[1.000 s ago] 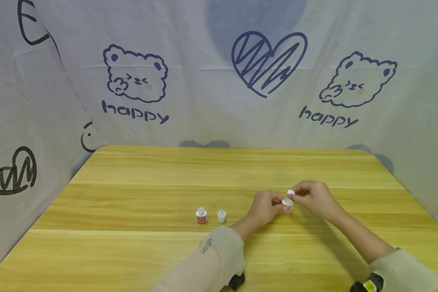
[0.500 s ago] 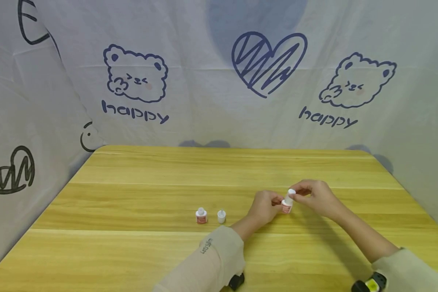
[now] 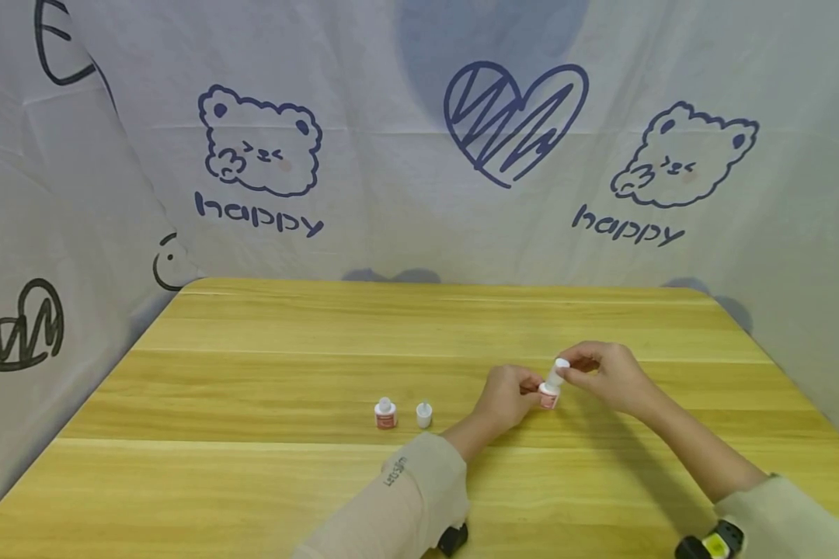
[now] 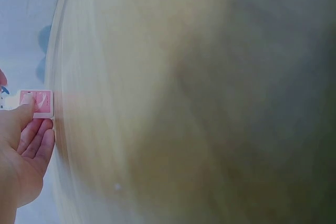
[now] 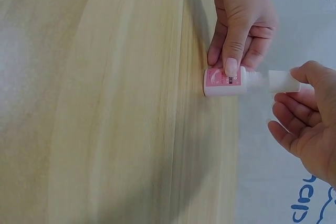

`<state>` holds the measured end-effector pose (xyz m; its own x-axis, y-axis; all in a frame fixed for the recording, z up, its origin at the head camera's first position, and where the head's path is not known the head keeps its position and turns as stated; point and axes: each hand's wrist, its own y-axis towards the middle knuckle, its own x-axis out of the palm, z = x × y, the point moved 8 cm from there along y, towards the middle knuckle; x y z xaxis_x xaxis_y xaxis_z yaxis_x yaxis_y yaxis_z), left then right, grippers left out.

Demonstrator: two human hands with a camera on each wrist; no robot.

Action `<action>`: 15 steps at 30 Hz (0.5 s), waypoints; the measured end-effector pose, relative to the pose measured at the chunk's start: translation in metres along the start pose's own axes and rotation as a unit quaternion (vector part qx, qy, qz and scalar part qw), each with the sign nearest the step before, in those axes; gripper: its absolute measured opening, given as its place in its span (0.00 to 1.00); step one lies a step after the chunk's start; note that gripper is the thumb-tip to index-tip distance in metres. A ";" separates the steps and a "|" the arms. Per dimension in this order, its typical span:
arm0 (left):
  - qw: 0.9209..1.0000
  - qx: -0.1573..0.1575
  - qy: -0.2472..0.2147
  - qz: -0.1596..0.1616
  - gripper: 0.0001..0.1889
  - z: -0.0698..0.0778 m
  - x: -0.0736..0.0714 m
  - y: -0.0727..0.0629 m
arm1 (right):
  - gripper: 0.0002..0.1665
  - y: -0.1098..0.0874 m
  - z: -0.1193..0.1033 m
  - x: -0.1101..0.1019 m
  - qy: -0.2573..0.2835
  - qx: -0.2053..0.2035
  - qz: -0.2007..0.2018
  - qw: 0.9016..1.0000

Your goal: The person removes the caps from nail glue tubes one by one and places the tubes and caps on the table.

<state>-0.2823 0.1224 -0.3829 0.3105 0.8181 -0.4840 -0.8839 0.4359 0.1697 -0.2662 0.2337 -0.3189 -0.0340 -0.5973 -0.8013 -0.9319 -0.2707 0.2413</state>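
A small white bottle with a pink label (image 3: 548,400) stands on the table, held by my left hand (image 3: 506,400). In the right wrist view, the left thumb lies across the label (image 5: 218,77) with the fingers behind. My right hand (image 3: 611,378) pinches a white cap (image 3: 562,363) between thumb and fingers above the bottle. A pale translucent neck (image 5: 255,81) shows between bottle and cap in the right wrist view; whether the cap's lower end touches it I cannot tell. The left wrist view catches the bottle's pink label (image 4: 44,103) under the left thumb.
To the left on the wooden table (image 3: 252,388) stands a similar small bottle (image 3: 385,416), its cap off. A white cap (image 3: 423,416) sits beside it with a thin tip pointing up. A printed cloth (image 3: 391,194) hangs behind the table.
My right hand has risen slightly and moved a little right, lifting the cap farther above the bottle. The left hand, the bottle it holds and the things at left stay in place.
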 end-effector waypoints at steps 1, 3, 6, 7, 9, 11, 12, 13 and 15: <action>1.000 0.000 -0.001 -0.001 0.07 0.000 0.000 0.000 | 0.07 0.000 0.000 0.000 0.001 0.001 0.001 1.000; 1.000 0.001 -0.001 -0.002 0.07 0.000 0.001 0.000 | 0.07 -0.001 0.000 -0.001 0.002 0.004 0.004 1.000; 1.000 0.002 -0.003 -0.003 0.07 0.000 0.001 0.000 | 0.07 -0.001 0.000 -0.003 0.004 0.009 0.008 1.000; 1.000 0.002 -0.003 -0.002 0.07 0.000 0.001 0.000 | 0.07 -0.001 0.000 -0.003 0.005 0.010 0.008 1.000; 1.000 0.002 -0.004 -0.002 0.07 0.000 0.001 0.000 | 0.08 -0.001 0.000 -0.003 0.006 0.011 0.007 1.000; 1.000 0.001 -0.002 -0.002 0.07 -0.001 0.001 0.000 | 0.08 -0.001 0.000 -0.003 0.007 0.014 0.007 1.000; 1.000 0.001 -0.002 -0.002 0.07 -0.001 0.001 0.001 | 0.08 -0.001 0.000 -0.003 0.008 0.014 0.007 1.000; 1.000 0.001 -0.001 -0.002 0.07 -0.001 0.001 0.001 | 0.08 -0.001 0.000 -0.004 0.008 0.014 0.007 1.000; 1.000 0.001 0.000 -0.002 0.07 -0.002 0.001 0.001 | 0.08 -0.001 0.001 -0.004 0.009 0.014 0.008 1.000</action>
<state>-0.2833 0.1231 -0.3846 0.3131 0.8167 -0.4847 -0.8823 0.4390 0.1697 -0.2651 0.2368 -0.3163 -0.0431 -0.6146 -0.7877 -0.9408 -0.2403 0.2390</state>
